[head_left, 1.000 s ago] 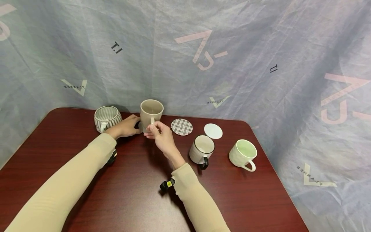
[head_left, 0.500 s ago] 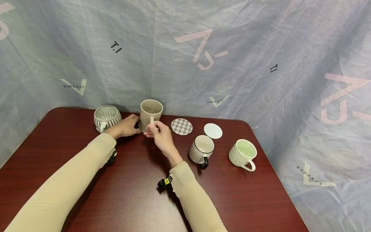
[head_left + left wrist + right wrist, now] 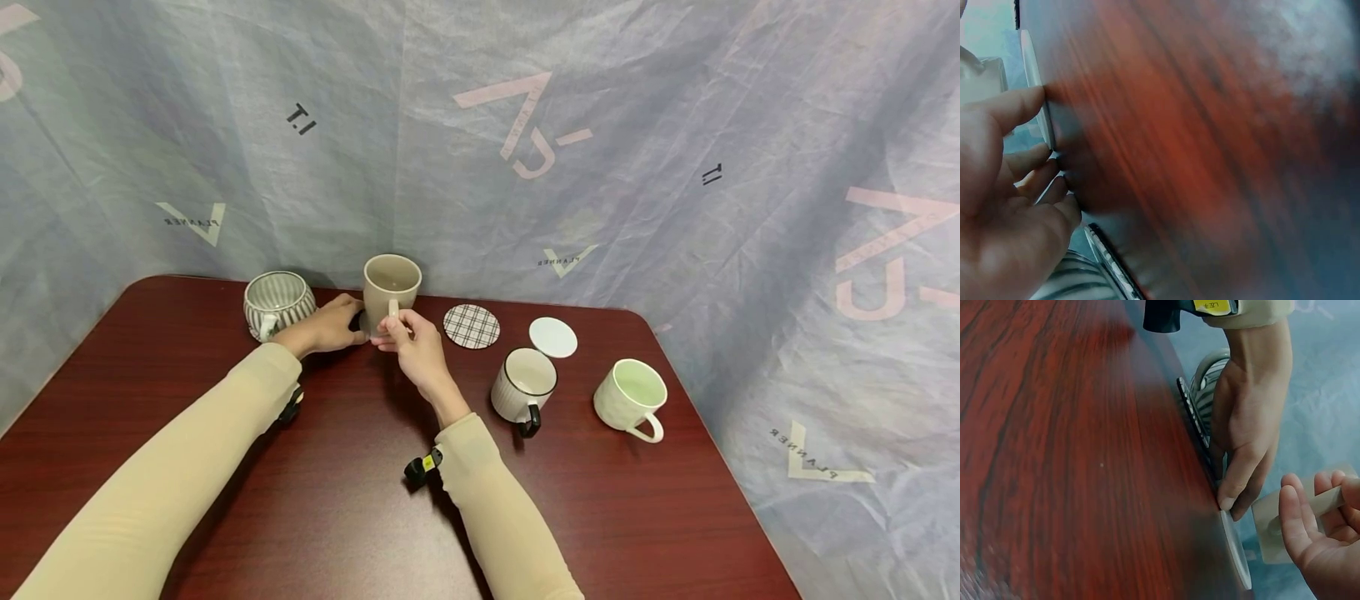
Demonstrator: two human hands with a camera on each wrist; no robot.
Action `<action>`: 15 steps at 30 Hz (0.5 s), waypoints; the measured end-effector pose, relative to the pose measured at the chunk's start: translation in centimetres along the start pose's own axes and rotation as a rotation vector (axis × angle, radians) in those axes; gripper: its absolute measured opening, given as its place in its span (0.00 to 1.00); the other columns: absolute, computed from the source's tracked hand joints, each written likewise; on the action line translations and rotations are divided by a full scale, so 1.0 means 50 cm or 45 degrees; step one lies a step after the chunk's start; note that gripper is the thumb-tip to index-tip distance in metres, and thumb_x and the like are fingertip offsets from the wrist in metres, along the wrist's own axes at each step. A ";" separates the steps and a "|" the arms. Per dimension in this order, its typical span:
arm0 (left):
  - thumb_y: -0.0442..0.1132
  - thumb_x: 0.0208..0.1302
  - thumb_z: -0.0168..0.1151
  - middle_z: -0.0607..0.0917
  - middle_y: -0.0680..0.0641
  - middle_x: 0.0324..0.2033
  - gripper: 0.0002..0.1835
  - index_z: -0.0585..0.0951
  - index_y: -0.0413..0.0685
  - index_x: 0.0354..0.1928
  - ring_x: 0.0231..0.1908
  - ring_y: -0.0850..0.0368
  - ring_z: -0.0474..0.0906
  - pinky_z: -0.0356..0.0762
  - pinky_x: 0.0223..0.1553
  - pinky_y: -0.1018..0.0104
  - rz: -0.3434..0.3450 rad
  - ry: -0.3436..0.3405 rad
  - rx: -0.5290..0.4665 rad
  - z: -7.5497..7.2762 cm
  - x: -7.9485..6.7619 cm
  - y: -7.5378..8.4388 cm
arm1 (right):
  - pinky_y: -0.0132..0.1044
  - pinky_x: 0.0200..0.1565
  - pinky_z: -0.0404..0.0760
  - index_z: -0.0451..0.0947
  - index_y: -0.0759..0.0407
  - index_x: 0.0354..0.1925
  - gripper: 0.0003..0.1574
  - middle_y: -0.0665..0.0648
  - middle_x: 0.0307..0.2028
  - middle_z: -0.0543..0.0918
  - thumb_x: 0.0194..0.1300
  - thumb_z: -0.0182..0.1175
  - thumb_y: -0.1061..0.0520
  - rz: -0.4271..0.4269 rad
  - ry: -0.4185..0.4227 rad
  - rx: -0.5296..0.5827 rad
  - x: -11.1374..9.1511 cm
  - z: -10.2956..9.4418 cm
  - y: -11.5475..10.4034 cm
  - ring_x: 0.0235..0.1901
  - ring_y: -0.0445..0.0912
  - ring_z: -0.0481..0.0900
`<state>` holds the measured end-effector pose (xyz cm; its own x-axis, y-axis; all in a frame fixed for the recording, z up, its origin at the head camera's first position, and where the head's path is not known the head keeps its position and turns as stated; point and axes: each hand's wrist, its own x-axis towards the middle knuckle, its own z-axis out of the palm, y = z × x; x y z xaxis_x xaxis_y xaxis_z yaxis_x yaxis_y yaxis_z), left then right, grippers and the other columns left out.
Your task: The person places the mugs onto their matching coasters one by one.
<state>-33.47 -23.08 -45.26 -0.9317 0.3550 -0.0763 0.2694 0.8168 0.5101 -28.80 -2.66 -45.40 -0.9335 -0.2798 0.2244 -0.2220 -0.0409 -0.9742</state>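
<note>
"Beige ceramic, I'd guess, from the look of that tall mug (image 3: 392, 287). How do you think it handles?"

"Stiff, and moderately light for its height. The place to take hold is the handle (image 3: 393, 308), where the right hand (image 3: 417, 350) has its fingers clamped. All the weight hangs to 1 side of that pinch, so I'd expect it to tip if the grip slackens."

"Slippery?"

"A little, if the surface is glazed. Fragile as well: a knock against the striped mug (image 3: 279, 307) could chip the lip."

"Where is it exactly?"

"Near the back of the table (image 3: 337, 467), between the striped mug and the plaid coaster (image 3: 471, 326). It hangs just above a pale coaster (image 3: 1235, 550); the right wrist view shows a gap under the base, so those 2 are not touching."

"And the left hand (image 3: 326, 325)?"

"Its thumb and fingers pinch the pale coaster at the rim. That disc looks thin and rigid, probably light enough to slide at a nudge, so the edge is a sensible hold."

"Describe the tall mug for me."

"Plain, with no pattern that I can see. Its mouth is wide and round, the sides narrow a bit toward the base, and the inside looks a shade browner than the outside. The handle faces the person, though fingers hide part of it. In the head view it looks roughly upright."
</note>
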 end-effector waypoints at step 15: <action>0.43 0.74 0.63 0.65 0.25 0.72 0.38 0.65 0.24 0.75 0.73 0.27 0.61 0.61 0.74 0.33 0.003 -0.012 0.012 0.002 0.007 -0.004 | 0.40 0.48 0.89 0.80 0.72 0.46 0.14 0.78 0.49 0.84 0.82 0.55 0.60 0.012 -0.013 0.001 0.004 -0.008 0.011 0.45 0.63 0.91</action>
<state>-33.83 -23.05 -45.48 -0.9289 0.3608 -0.0832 0.2736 0.8203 0.5022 -29.24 -2.34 -45.85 -0.9326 -0.2899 0.2150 -0.2130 -0.0390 -0.9763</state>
